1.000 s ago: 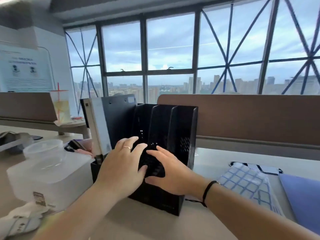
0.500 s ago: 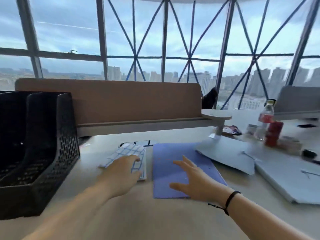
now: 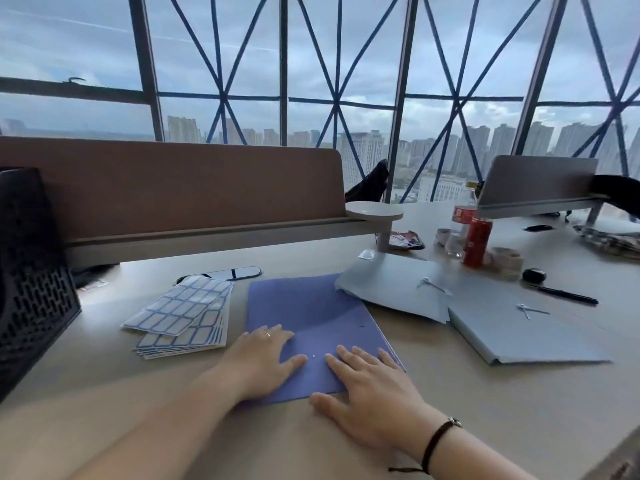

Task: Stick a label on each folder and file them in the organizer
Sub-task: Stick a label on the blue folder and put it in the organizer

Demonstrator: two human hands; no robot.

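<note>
Both hands lie flat, fingers spread: left hand (image 3: 258, 363) and right hand (image 3: 372, 389) press the purple folder (image 3: 311, 306) beneath them; it looks thin, light, bendy; label sheets (image 3: 181, 311) just left; best lifted by its near edge.

One view only, worn on the person's head, looking forward and slightly down across the desk (image 3: 519, 410) toward the windows (image 3: 311, 81) beyond its far edge. It sits close: both forearms run in from the near edge, the organizer (image 3: 31, 289) clipped at the left edge.
</note>
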